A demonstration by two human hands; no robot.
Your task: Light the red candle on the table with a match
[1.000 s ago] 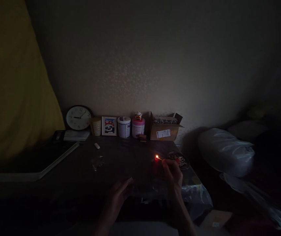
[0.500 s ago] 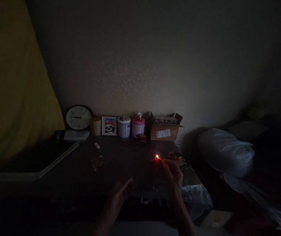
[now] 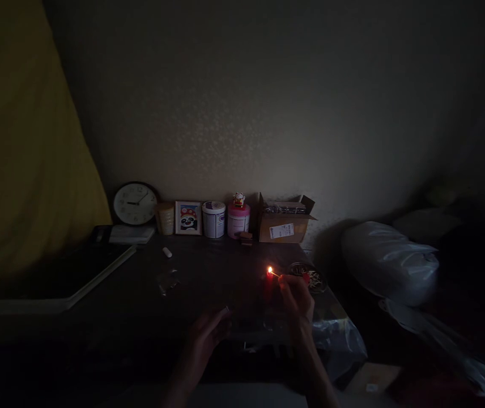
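Observation:
My right hand [image 3: 297, 293] pinches a burning match [image 3: 275, 274] between thumb and fingers. Its flame is at the top of a red candle [image 3: 268, 281] standing on the dark table; whether match and wick touch, I cannot tell. Beyond the knuckles lies a round dish [image 3: 319, 282] of matchsticks, with something red in it, partly covered by the hand. Lower and to the left, my left hand [image 3: 208, 331] is closed above the table's near part. A small pale edge shows at its fingertips, but the dim light hides what it holds.
Along the wall stand a clock [image 3: 135, 204], a panda picture frame [image 3: 188, 218], a white tub [image 3: 214, 221], a pink tub [image 3: 239, 222] with a figurine, and an open cardboard box [image 3: 283, 231]. A small white object [image 3: 167, 252] and clear plastic [image 3: 168, 281] lie left of the candle.
My right hand has shifted slightly left with the match. The flame at the candle's top looks a little taller. My left hand has hardly moved.

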